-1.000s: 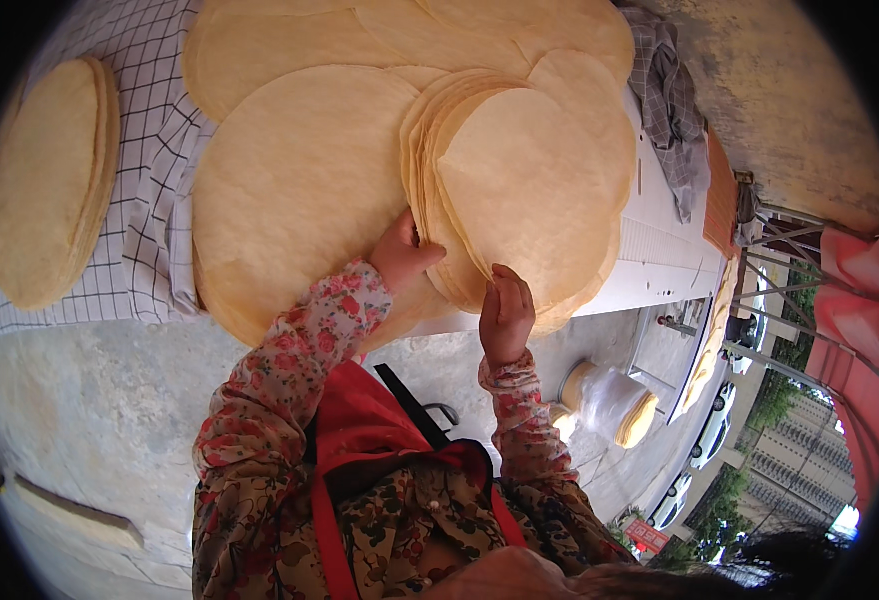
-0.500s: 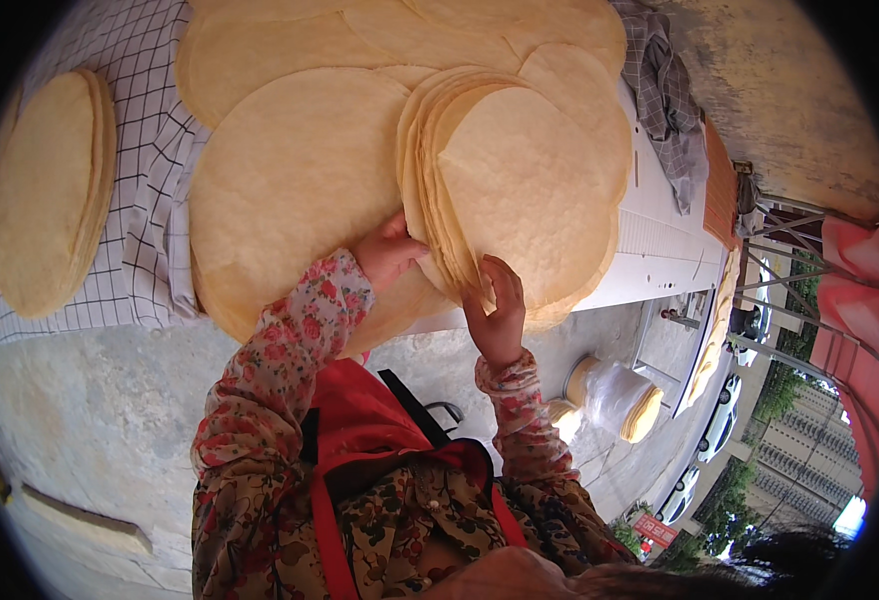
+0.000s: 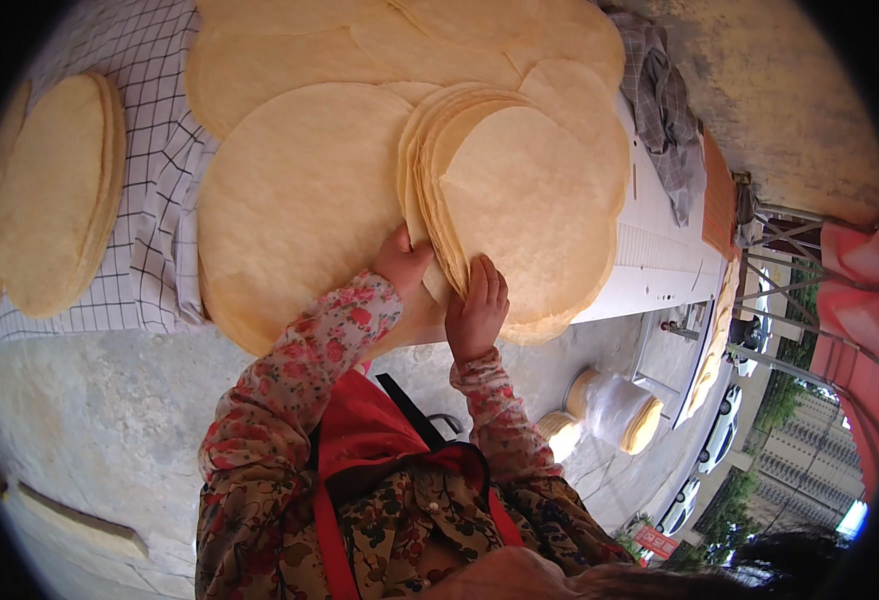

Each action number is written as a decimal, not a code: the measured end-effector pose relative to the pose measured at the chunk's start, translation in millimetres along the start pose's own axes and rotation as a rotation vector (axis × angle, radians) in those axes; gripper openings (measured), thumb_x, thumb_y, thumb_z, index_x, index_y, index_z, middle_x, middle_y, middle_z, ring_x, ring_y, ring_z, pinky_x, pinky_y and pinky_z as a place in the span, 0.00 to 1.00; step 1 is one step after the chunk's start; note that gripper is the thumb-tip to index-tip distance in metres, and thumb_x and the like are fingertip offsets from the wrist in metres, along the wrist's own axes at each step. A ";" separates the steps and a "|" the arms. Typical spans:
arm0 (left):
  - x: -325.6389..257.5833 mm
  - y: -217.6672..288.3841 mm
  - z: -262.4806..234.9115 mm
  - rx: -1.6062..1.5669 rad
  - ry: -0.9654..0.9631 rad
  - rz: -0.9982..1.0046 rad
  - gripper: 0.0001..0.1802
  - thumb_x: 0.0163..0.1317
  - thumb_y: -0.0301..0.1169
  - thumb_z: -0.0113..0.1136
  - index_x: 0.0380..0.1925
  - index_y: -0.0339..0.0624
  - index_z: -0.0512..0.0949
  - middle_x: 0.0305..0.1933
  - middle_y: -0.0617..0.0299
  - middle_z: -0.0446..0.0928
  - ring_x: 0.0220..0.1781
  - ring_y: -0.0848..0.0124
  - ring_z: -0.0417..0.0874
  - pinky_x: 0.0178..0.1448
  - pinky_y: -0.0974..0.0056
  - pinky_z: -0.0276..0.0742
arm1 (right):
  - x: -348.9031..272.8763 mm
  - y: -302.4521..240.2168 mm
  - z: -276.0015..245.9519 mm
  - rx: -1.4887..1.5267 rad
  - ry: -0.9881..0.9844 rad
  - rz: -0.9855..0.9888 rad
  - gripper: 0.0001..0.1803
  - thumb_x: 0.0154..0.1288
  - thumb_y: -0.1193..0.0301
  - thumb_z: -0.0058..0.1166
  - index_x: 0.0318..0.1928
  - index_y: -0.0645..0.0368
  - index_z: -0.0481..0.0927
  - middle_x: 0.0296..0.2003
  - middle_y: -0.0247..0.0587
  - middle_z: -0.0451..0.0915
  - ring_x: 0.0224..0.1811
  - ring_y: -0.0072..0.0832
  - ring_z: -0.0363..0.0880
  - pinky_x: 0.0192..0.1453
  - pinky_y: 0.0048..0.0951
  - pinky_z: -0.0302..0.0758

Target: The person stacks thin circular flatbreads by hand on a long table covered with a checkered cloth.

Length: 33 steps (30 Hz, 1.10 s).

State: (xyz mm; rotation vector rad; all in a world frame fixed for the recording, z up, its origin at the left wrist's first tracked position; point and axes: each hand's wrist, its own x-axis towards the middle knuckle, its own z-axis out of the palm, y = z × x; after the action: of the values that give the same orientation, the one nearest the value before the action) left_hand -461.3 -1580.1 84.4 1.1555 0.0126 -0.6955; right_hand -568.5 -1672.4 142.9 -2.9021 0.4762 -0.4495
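A fanned stack of thin, round, pale-yellow flatbreads lies on wider layers of the same kind. My left hand is closed at the stack's lower left, pinching the edge of a bottom flatbread between thumb and fingers. Against the near edge of the stack sits my right hand, its fingers bent together over the top sheet and its thumb at the side of the layers. A large flatbread pile spreads out left of my hands. The undersides of the held sheets are hidden.
Another flatbread pile rests on a checked cloth at the left. A crumpled grey cloth lies at the right, beside a white table surface. Plastic-wrapped flatbreads stand low on the concrete floor.
My left hand has moved slightly right along the stack's edge. My right hand has shifted a little left and down, its fingers now flatter over the top sheet. The view has tilted slightly.
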 end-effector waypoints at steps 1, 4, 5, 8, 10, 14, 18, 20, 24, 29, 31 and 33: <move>0.6 0.0 0.3 -0.004 0.003 -0.013 0.17 0.58 0.24 0.52 0.49 0.34 0.73 0.44 0.61 0.79 0.46 0.74 0.76 0.51 0.68 0.72 | 4.1 6.1 -0.5 0.021 -0.003 -0.043 0.29 0.49 0.79 0.50 0.56 0.65 0.69 0.53 0.52 0.72 0.53 0.49 0.71 0.54 0.46 0.68; 2.8 -4.6 -0.2 -0.094 -0.014 0.002 0.15 0.60 0.24 0.53 0.48 0.36 0.74 0.44 0.64 0.78 0.45 0.76 0.76 0.49 0.70 0.72 | 24.6 -5.3 -5.0 0.080 0.024 -0.100 0.21 0.50 0.80 0.50 0.49 0.67 0.73 0.47 0.50 0.76 0.46 0.47 0.74 0.48 0.43 0.73; 1.2 -6.3 0.9 -0.114 -0.007 0.008 0.15 0.60 0.24 0.51 0.48 0.35 0.74 0.44 0.63 0.79 0.45 0.75 0.77 0.50 0.70 0.72 | 29.3 -10.6 -4.3 0.094 0.016 -0.107 0.21 0.50 0.80 0.50 0.49 0.67 0.73 0.47 0.50 0.76 0.46 0.47 0.74 0.48 0.42 0.73; 1.8 -5.0 4.4 -0.153 0.016 0.058 0.16 0.59 0.22 0.48 0.47 0.34 0.74 0.44 0.62 0.79 0.45 0.74 0.77 0.50 0.69 0.72 | 33.5 -19.1 -3.1 0.068 -0.019 -0.126 0.23 0.49 0.80 0.51 0.50 0.67 0.72 0.48 0.50 0.76 0.46 0.46 0.74 0.47 0.40 0.73; 1.9 -5.2 5.9 -0.159 0.024 0.102 0.16 0.58 0.22 0.48 0.47 0.35 0.74 0.43 0.63 0.79 0.45 0.75 0.77 0.50 0.69 0.72 | 28.4 -17.5 -4.2 0.041 -0.057 -0.110 0.24 0.49 0.80 0.52 0.51 0.68 0.72 0.49 0.49 0.75 0.47 0.46 0.74 0.47 0.41 0.73; 0.6 -4.1 5.3 -0.147 0.033 0.069 0.16 0.59 0.23 0.49 0.47 0.36 0.74 0.42 0.63 0.79 0.45 0.75 0.77 0.50 0.69 0.72 | 15.0 -11.5 -12.6 0.084 -0.120 -0.172 0.29 0.52 0.75 0.56 0.56 0.69 0.67 0.54 0.53 0.71 0.51 0.50 0.71 0.51 0.43 0.71; -6.5 18.0 -6.6 -0.112 -0.158 -0.150 0.19 0.59 0.23 0.51 0.53 0.39 0.71 0.45 0.64 0.78 0.47 0.75 0.77 0.52 0.67 0.73 | 12.4 -9.3 -26.2 0.151 -0.191 -0.213 0.35 0.54 0.71 0.59 0.61 0.70 0.62 0.58 0.58 0.67 0.55 0.54 0.68 0.56 0.44 0.69; -11.5 25.0 -12.0 -0.182 -0.276 -0.224 0.22 0.60 0.24 0.53 0.56 0.42 0.68 0.49 0.64 0.76 0.50 0.74 0.76 0.52 0.65 0.74 | 11.7 11.9 -22.7 0.245 -0.175 -0.259 0.34 0.54 0.71 0.58 0.60 0.70 0.63 0.57 0.58 0.67 0.55 0.54 0.68 0.57 0.45 0.68; -9.4 18.2 -21.2 -0.447 -0.385 -0.221 0.26 0.61 0.27 0.56 0.60 0.47 0.64 0.54 0.65 0.72 0.55 0.72 0.73 0.53 0.63 0.76 | 25.4 24.6 -34.6 0.509 -0.257 -0.102 0.23 0.56 0.76 0.54 0.55 0.66 0.71 0.47 0.54 0.76 0.49 0.50 0.74 0.54 0.40 0.72; -10.1 22.5 -12.7 -0.325 -0.286 -0.229 0.24 0.65 0.30 0.53 0.61 0.46 0.63 0.56 0.64 0.71 0.58 0.71 0.72 0.55 0.61 0.75 | 17.8 32.4 -29.3 0.716 -0.294 0.121 0.18 0.61 0.77 0.53 0.53 0.65 0.75 0.51 0.44 0.76 0.52 0.28 0.74 0.54 0.29 0.71; -14.1 33.0 -6.7 -0.275 -0.229 -0.244 0.23 0.66 0.31 0.50 0.61 0.44 0.62 0.58 0.63 0.70 0.58 0.70 0.73 0.58 0.59 0.74 | 18.5 34.2 -31.2 0.761 -0.336 0.151 0.17 0.61 0.78 0.53 0.52 0.65 0.75 0.53 0.42 0.76 0.52 0.26 0.73 0.54 0.29 0.71; -13.4 26.5 -8.9 -0.345 -0.259 -0.210 0.22 0.67 0.31 0.49 0.60 0.44 0.63 0.57 0.63 0.70 0.58 0.70 0.73 0.59 0.60 0.74 | 18.9 38.6 -29.5 0.785 -0.343 0.159 0.19 0.60 0.78 0.53 0.54 0.64 0.74 0.53 0.44 0.75 0.52 0.29 0.74 0.54 0.29 0.72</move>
State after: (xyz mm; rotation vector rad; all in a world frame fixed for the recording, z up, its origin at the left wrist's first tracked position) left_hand -455.5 -1560.1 107.4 0.7338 0.0344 -0.9834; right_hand -571.9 -1718.2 167.6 -2.1014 0.3617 -0.0708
